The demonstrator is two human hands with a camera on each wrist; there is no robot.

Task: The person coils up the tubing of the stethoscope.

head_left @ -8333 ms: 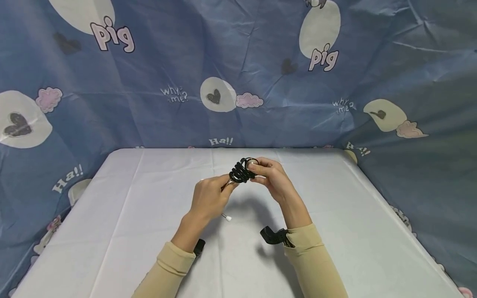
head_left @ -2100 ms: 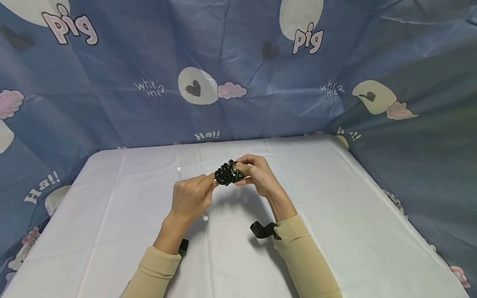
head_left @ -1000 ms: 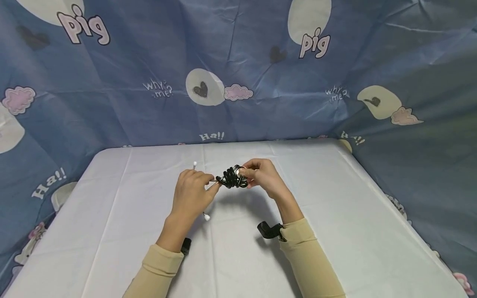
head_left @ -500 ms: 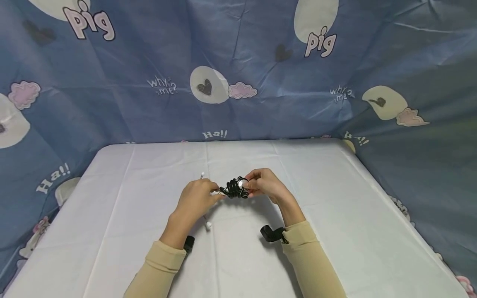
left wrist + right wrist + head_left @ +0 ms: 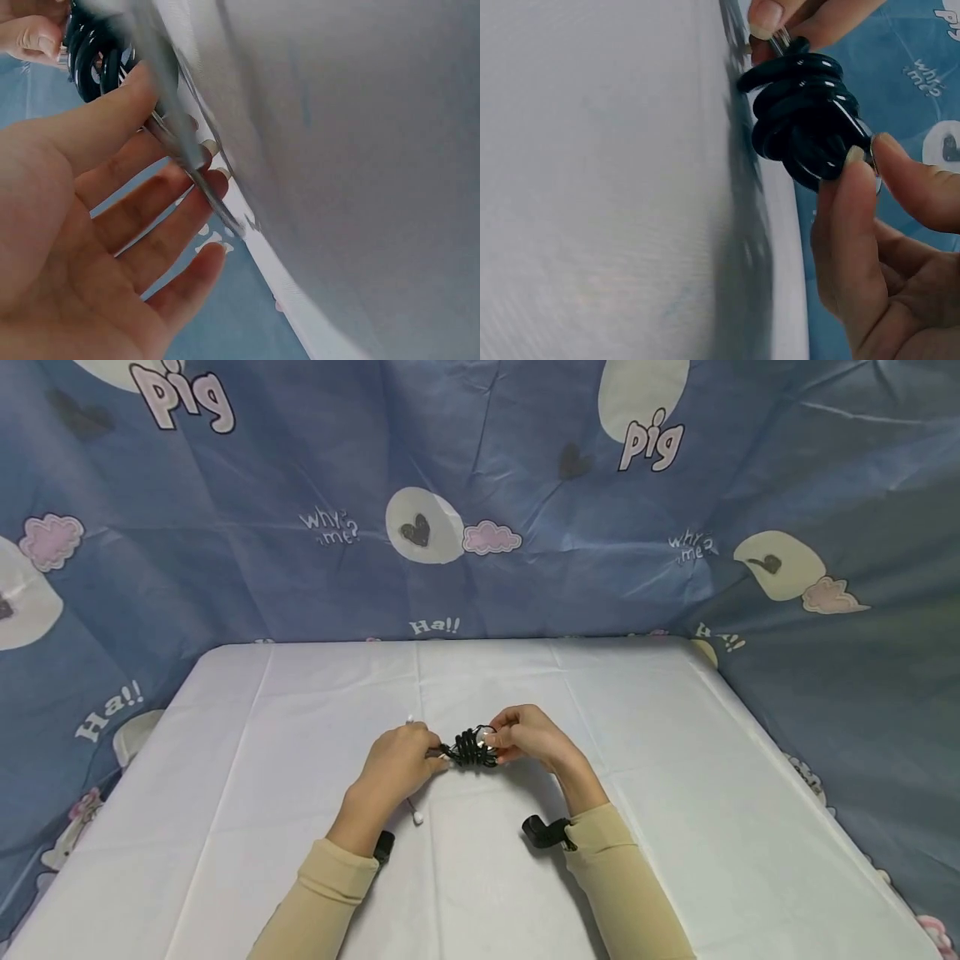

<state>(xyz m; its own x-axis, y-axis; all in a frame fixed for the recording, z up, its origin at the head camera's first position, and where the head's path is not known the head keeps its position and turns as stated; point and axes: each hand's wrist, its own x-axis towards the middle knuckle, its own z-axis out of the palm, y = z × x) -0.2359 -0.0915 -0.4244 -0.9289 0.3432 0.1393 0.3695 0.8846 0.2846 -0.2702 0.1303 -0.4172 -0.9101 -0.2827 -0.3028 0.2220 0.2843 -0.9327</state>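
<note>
A stethoscope (image 5: 471, 750), its black tubing wound into a tight bundle, lies between my two hands low over the white table. My left hand (image 5: 397, 764) pinches the metal ear tubes (image 5: 217, 201) between thumb and fingers. One white ear tip (image 5: 417, 817) shows below that hand and the other (image 5: 409, 720) just above it. At the bundle's other end my right hand (image 5: 536, 739) pinches the round silver chest piece (image 5: 484, 737) with thumb and fingertips. In the right wrist view, several loops of tubing (image 5: 802, 94) wrap around the bundle. Whether it touches the table is unclear.
A white cloth covers the table (image 5: 300, 710). Behind and beside it hangs a blue patterned curtain (image 5: 337, 585). Black wrist cameras sit at both sleeves, the right camera (image 5: 543, 832) jutting inward over the table.
Over the last second both hands have lowered the wound stethoscope toward the table. Both grips stay on the same ends. The head view has shifted slightly.
</note>
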